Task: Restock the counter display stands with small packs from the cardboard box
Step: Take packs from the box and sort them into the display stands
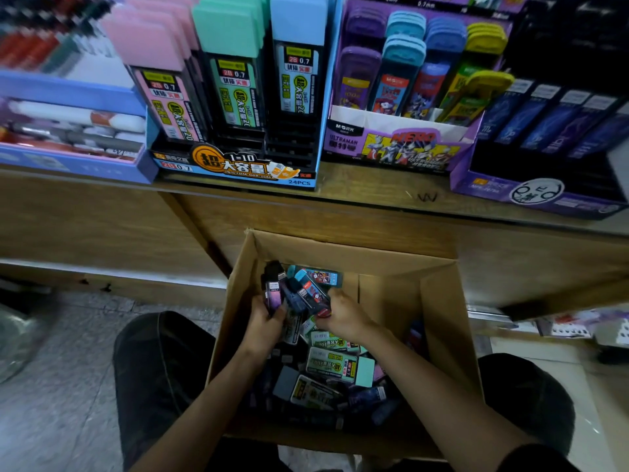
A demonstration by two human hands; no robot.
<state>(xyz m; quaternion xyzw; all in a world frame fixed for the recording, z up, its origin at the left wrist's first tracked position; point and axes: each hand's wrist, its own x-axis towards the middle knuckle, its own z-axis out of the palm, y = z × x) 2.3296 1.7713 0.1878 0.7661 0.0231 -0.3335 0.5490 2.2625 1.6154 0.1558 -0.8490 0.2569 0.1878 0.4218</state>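
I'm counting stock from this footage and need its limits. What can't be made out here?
- Head view: how many packs the left hand and right hand hold; the packs overlap and fingers cover some.
- Cardboard box: loose packs hide its bottom.
- Far-left display: blurred, goods unreadable.
- Top-right stand: too dark, cut off by the frame edge.

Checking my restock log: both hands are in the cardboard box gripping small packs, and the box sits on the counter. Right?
Not quite. In the head view the cardboard box sits below the counter, between the person's knees, not on it. The left hand and right hand are indeed in it, gripping small packs.
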